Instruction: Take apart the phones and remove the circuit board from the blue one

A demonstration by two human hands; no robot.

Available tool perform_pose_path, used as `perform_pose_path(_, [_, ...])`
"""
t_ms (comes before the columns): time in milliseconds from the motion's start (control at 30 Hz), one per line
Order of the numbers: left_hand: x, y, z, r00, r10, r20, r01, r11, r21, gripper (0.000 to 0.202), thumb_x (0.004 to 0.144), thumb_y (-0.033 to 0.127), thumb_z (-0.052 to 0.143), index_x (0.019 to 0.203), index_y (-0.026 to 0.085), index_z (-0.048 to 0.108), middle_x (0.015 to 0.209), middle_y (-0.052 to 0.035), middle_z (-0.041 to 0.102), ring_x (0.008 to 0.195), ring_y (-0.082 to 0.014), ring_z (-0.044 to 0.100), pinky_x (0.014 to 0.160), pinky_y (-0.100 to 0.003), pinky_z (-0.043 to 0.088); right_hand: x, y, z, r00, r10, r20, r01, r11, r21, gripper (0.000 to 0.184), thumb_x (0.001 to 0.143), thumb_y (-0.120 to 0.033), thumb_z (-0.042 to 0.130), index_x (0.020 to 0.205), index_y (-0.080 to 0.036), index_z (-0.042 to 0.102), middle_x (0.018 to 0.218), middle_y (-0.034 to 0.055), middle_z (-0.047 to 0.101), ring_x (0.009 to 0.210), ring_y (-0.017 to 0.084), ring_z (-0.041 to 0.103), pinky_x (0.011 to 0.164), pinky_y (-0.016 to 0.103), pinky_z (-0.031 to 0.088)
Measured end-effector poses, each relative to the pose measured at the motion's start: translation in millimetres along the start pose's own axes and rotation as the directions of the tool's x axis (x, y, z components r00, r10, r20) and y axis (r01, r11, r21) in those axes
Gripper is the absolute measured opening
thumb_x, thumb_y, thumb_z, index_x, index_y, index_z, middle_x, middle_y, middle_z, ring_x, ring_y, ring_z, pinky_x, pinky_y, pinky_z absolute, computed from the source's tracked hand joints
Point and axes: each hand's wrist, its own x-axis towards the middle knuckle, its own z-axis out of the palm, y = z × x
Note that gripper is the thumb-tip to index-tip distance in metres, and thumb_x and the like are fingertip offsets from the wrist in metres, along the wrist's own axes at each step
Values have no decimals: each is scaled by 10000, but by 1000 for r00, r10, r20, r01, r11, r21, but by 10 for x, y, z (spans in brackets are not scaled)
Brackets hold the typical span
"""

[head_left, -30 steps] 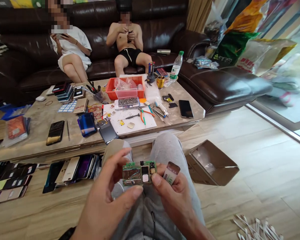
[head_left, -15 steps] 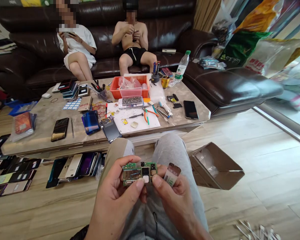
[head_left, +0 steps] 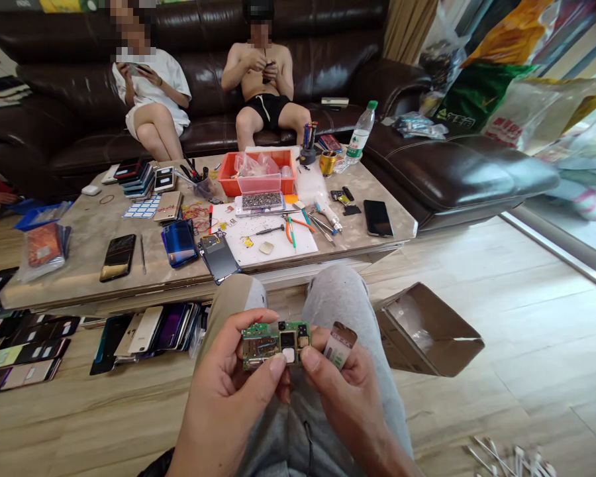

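Observation:
Above my lap I hold a green phone circuit board (head_left: 261,346) with metal shields, a dark square chip and a small white square on it. My left hand (head_left: 233,377) is closed round its left part, thumb on the lower front edge. My right hand (head_left: 350,391) pinches the right end of the board with the thumb in front. A small printed card (head_left: 340,346), brown at the top and pale below, sticks up from between the fingers of my right hand. The back of the board is hidden by my fingers.
Ahead, a low table (head_left: 79,265) carries phones, an orange bin (head_left: 228,173), pliers (head_left: 291,232), a screwdriver (head_left: 271,230) and a bottle (head_left: 360,136). An open cardboard box (head_left: 430,331) stands right of my knees. Stacked phones (head_left: 146,331) lie left. Two people sit opposite on a sofa.
My hands and the board keep almost the same pose, with only a tiny shift. What looks like another person's hand has appeared at the far left edge.

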Motion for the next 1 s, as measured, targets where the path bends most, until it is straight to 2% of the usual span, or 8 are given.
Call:
perform_pose_path(167, [4,10,-2,1000,4,-5,-4,1000,0,351,860,292,803,1168,217,653,775,12,726,621,-133,679,606,-223,582,0,-9,0,1000,4,8,-4,1000,-1,363,927,-489,736,709,-216,640,676,20,675,602,185,648,608,331,556])
perform_pose_path(333, [23,21,29,1000,18,-21,-18,1000,-1,348,840,286,813,1139,207,653,757,10,728,595,-134,676,581,-224,582,9,-25,11,1000,-13,25,12,1000,25,343,951,-438,724,716,-211,620,672,11,669,600,164,643,597,300,531])
perform_pose_path(567, [10,21,9,1000,25,5,-25,1000,16,345,864,287,802,1164,212,650,784,10,734,616,-131,685,599,-221,591,7,-19,-2,1000,-10,28,9,1000,14,367,937,-486,721,722,-219,593,676,14,667,606,180,650,614,326,549])
perform_pose_path(1000, [24,23,16,999,28,-19,-27,999,22,368,833,288,826,1149,211,654,761,8,741,603,-139,692,582,-219,595,15,2,0,1000,4,17,-4,1000,-15,394,929,-513,705,714,-242,518,642,11,651,558,171,599,608,344,544])
